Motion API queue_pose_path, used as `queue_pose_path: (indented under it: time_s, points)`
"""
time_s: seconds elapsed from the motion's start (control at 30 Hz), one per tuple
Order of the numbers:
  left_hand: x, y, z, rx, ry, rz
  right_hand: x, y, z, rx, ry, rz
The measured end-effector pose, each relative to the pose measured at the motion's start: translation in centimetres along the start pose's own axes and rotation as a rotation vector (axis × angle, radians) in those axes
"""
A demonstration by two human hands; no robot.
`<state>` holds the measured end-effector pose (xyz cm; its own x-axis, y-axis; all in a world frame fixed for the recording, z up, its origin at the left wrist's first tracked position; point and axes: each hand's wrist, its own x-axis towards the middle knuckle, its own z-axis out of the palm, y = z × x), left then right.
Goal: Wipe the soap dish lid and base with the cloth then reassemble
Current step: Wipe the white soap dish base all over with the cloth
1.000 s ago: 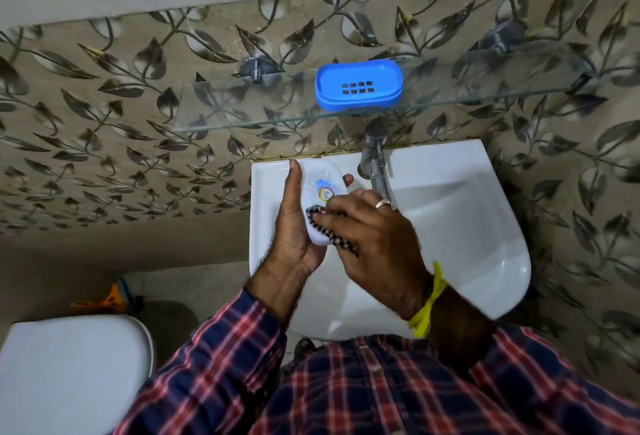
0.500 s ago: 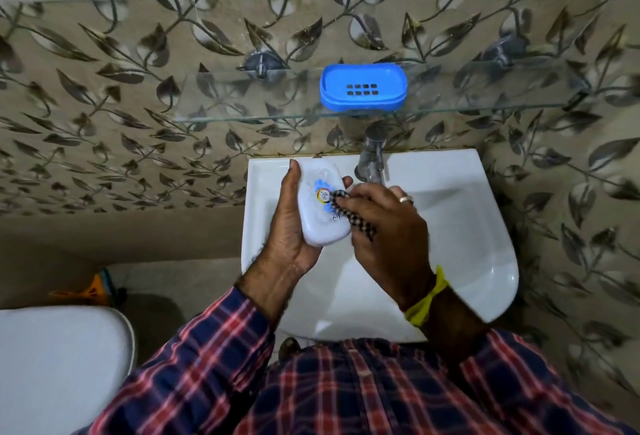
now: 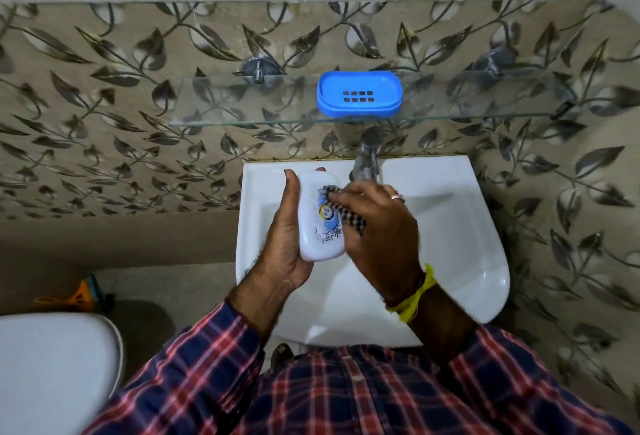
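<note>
A white basin (image 3: 450, 226) hangs on a wall of beige tiles patterned with dark leaves (image 3: 104, 123), a steel tap (image 3: 367, 161) at its back edge. Above the tap a glass shelf (image 3: 242, 105) on two metal brackets carries the blue base (image 3: 360, 95), open side up, with drain slots in its floor. Over the left part of the basin the left hand (image 3: 284, 237) cradles the white lid (image 3: 320, 216), its printed top facing up; the thumb lies straight along the lid's left edge and a fingertip shows past its far end, the other fingers hidden beneath. The right hand (image 3: 381, 226), a ring on one finger and a yellow thread at the wrist, has its fingers curled and pressed together on a black-and-white checked cloth (image 3: 349, 216), which touches the lid's right side over the print. Both sleeves are navy and red plaid (image 3: 207, 365). Low on the left sits a closed white toilet lid (image 3: 52, 365), and behind it, on the floor by the wall, something orange that is too blurred to tell.
</note>
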<state>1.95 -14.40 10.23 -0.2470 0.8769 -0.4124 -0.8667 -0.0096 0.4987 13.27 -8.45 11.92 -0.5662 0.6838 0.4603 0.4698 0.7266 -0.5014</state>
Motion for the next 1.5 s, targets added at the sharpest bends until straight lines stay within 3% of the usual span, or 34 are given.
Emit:
queue_pose_path:
  time_s: [0.07,0.2,0.33,0.47,0.6,0.73,0.9,1.17,1.3,1.5]
  points:
    - [0.2,-0.5,-0.2,0.015,0.016,0.004,1.1,-0.1,0.3,0.043,0.041,0.06]
    - [-0.1,-0.1,-0.2,0.076,-0.072,-0.014,0.5,-1.0,0.2,0.028,-0.039,-0.079]
    - [-0.1,-0.8,-0.4,0.127,0.022,-0.018,1.7,0.0,0.9,0.059,0.05,0.104]
    - [0.4,-1.0,-1.2,0.168,0.071,0.034,2.6,-0.8,1.0,0.071,-0.039,-0.122]
    - [0.5,-0.5,-0.9,0.396,0.132,0.038,4.3,1.3,0.3,0.107,-0.035,-0.056]
    - [0.5,-0.2,0.2,0.459,0.151,0.088,3.3,0.0,0.6,0.093,-0.133,-0.305]
    - [1.5,0.2,-0.1,0.269,0.147,0.085,3.3,2.9,1.5,0.317,0.026,0.114]
    - [3.4,0.0,1.2,0.149,0.247,0.111,-2.0,1.3,2.9,0.303,-0.015,0.27]
    - [3.5,-0.8,1.1,0.175,0.379,0.189,-2.9,0.1,2.5,0.351,-0.011,0.168]
    - [3.1,-1.1,-1.1,0.316,0.471,0.276,-2.5,1.6,1.9,0.268,-0.171,-0.056]
